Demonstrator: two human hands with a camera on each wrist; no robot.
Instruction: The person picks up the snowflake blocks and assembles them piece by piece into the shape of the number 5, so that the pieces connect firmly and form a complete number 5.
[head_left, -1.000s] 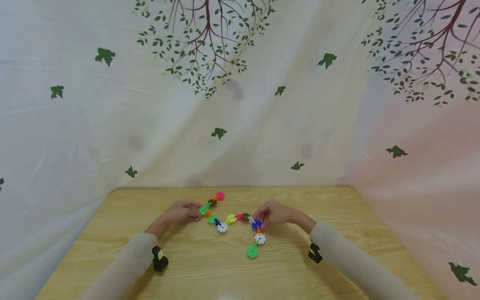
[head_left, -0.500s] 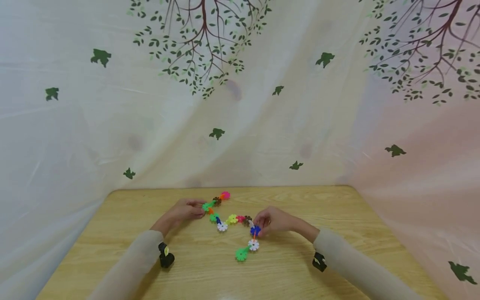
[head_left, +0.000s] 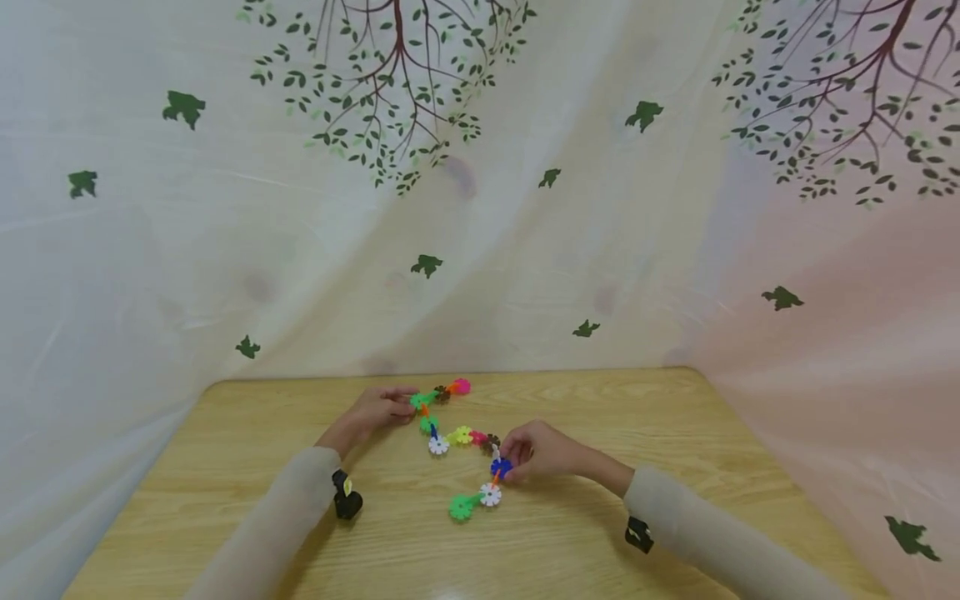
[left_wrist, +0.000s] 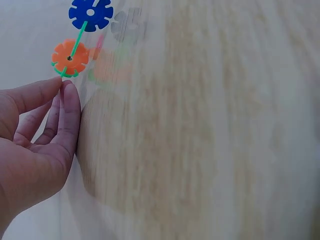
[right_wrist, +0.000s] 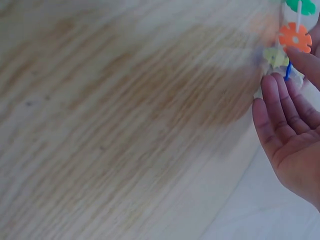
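A chain of notched plastic flower discs in several colours lies on the wooden table in a zigzag. My left hand (head_left: pixel 375 410) pinches the green disc (head_left: pixel 418 402) near the chain's far end. From there a brown disc (head_left: pixel 442 395) and a pink disc (head_left: pixel 462 387) lead off to the right. My right hand (head_left: pixel 543 452) pinches the blue disc (head_left: pixel 501 467). A white disc (head_left: pixel 491 495) and a green end disc follow toward the front. In the left wrist view, thumb and fingertips meet just below an orange disc (left_wrist: pixel 70 56). The right wrist view shows the thumb by another orange disc (right_wrist: pixel 295 37).
The wooden table (head_left: pixel 585 550) surrounds the chain, and its far edge meets a pale curtain (head_left: pixel 495 300) printed with branches and leaves. Black wrist cameras (head_left: pixel 347 495) sit at both beige sleeves.
My left hand has moved right and away, carrying the chain's far end along. My right hand has shifted slightly left and nearer, and the green front end has swung left.
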